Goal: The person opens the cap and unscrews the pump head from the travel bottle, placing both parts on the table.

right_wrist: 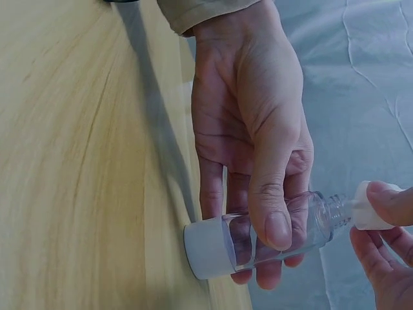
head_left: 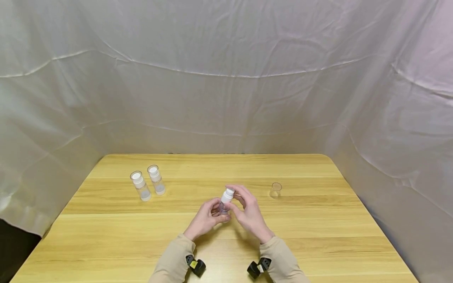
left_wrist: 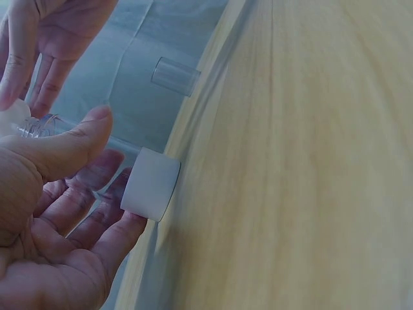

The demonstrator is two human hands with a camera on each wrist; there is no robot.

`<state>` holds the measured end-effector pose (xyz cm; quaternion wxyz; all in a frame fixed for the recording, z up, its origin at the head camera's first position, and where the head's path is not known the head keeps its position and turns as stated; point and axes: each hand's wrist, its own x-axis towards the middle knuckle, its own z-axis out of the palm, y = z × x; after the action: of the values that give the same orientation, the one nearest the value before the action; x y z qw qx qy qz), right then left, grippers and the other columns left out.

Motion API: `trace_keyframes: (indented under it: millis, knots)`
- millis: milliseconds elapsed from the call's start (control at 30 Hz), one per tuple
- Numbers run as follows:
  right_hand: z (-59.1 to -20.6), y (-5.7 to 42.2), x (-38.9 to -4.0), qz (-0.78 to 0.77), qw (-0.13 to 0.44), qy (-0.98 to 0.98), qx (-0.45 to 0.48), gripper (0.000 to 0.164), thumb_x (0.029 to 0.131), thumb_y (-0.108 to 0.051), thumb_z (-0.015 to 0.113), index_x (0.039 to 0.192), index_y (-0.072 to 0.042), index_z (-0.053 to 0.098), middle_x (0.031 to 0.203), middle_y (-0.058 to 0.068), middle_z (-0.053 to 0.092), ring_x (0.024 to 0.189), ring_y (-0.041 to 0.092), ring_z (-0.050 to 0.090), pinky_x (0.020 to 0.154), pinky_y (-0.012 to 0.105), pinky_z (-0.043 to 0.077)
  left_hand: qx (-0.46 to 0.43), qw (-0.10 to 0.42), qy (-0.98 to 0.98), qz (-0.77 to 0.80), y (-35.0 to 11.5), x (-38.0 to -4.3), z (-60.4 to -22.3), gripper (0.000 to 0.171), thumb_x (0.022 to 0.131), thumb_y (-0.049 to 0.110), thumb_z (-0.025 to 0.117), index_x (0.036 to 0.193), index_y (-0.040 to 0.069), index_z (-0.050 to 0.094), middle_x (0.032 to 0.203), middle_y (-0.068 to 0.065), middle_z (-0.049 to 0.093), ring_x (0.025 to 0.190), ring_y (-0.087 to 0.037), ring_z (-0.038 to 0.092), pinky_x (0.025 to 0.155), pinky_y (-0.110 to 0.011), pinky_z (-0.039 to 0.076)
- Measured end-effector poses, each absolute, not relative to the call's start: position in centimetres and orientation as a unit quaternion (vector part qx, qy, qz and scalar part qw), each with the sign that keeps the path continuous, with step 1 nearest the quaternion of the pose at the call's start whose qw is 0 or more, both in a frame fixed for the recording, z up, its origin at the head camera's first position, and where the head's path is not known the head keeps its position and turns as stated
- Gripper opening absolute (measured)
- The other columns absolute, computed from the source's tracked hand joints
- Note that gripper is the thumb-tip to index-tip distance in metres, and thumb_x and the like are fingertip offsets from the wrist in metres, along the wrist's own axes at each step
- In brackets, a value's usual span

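Note:
A clear bottle (head_left: 224,207) with a white base (right_wrist: 210,248) is held tilted in my left hand (head_left: 206,218), thumb on one side and fingers behind. My right hand (head_left: 250,214) pinches the white pump top (head_left: 227,195) between thumb and fingers. In the right wrist view the threaded neck (right_wrist: 335,210) shows bare, with the pump top a small way off its end. The left wrist view shows the white base (left_wrist: 151,185) close above the wooden table, while the pump top is partly cut off at the edge.
Two similar bottles (head_left: 141,186) (head_left: 157,181) with white tops and clear caps stand at the left of the wooden table (head_left: 301,255). A clear cap (head_left: 275,190) stands on the right side. Pale curtains (head_left: 226,98) hang behind and beside the table.

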<state>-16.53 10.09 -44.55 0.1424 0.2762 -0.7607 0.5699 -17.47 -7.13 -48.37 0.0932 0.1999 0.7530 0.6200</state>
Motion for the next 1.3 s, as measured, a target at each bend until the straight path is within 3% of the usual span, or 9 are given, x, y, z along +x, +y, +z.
trace_keyframes:
  millis: [200, 467, 833, 900, 1100, 1300]
  knots:
    - [-44.5, 10.2, -16.7, 0.621, 0.128, -0.727, 0.262, 0.049, 0.086, 0.013, 0.066, 0.134, 0.012, 0.052, 0.132, 0.033, 0.052, 0.115, -0.001, 0.056, 0.107, 0.020, 0.052, 0.198, 0.086, 0.756, 0.618, -7.0, -17.6, -48.5, 0.040, 0.086, 0.004, 0.076, 0.121, -0.007, 0.059, 0.123, -0.028, 0.066, 0.118, -0.043, 0.065, 0.106, -0.046, 0.055]
    - [-44.4, 10.5, -17.0, 0.663, 0.112, -0.702, 0.234, 0.050, 0.089, 0.013, 0.062, 0.138, 0.012, 0.048, 0.138, 0.033, 0.044, 0.112, 0.001, 0.057, 0.104, 0.016, 0.052, 0.187, 0.093, 0.757, 0.619, -7.0, -17.6, -48.4, 0.041, 0.086, 0.005, 0.076, 0.121, -0.007, 0.059, 0.125, -0.029, 0.065, 0.119, -0.044, 0.064, 0.107, -0.051, 0.054]
    - [-44.5, 11.2, -17.4, 0.653, 0.137, -0.722, 0.184, 0.049, 0.095, 0.003, 0.061, 0.142, 0.007, 0.047, 0.134, 0.030, 0.050, 0.112, 0.000, 0.057, 0.103, 0.013, 0.051, 0.188, 0.096, 0.757, 0.619, -6.9, -17.6, -48.6, 0.042, 0.086, 0.005, 0.075, 0.124, -0.004, 0.059, 0.127, -0.026, 0.067, 0.121, -0.044, 0.063, 0.110, -0.056, 0.050]
    - [-44.7, 11.5, -17.6, 0.643, 0.153, -0.727, 0.185, 0.049, 0.096, 0.000, 0.061, 0.142, 0.008, 0.046, 0.133, 0.032, 0.050, 0.112, 0.005, 0.060, 0.102, 0.013, 0.052, 0.187, 0.096, 0.755, 0.621, -6.9, -17.6, -48.6, 0.042, 0.086, 0.005, 0.075, 0.124, -0.004, 0.059, 0.127, -0.025, 0.067, 0.121, -0.044, 0.063, 0.110, -0.056, 0.050]
    - [-44.7, 12.1, -17.9, 0.637, 0.134, -0.748, 0.133, 0.050, 0.097, 0.003, 0.057, 0.144, 0.011, 0.042, 0.139, 0.035, 0.052, 0.123, 0.042, 0.059, 0.107, 0.024, 0.052, 0.192, 0.096, 0.753, 0.622, -6.9, -17.6, -48.6, 0.041, 0.087, 0.004, 0.074, 0.124, -0.004, 0.059, 0.127, -0.025, 0.067, 0.121, -0.044, 0.063, 0.110, -0.056, 0.049]
    - [-45.0, 12.6, -18.3, 0.617, 0.114, -0.773, 0.098, 0.049, 0.097, 0.006, 0.056, 0.144, 0.013, 0.041, 0.140, 0.036, 0.052, 0.129, 0.048, 0.055, 0.114, 0.043, 0.045, 0.188, 0.097, 0.755, 0.621, -7.0, -17.5, -48.5, 0.042, 0.087, 0.006, 0.075, 0.125, -0.004, 0.059, 0.128, -0.025, 0.067, 0.122, -0.043, 0.063, 0.110, -0.058, 0.049]
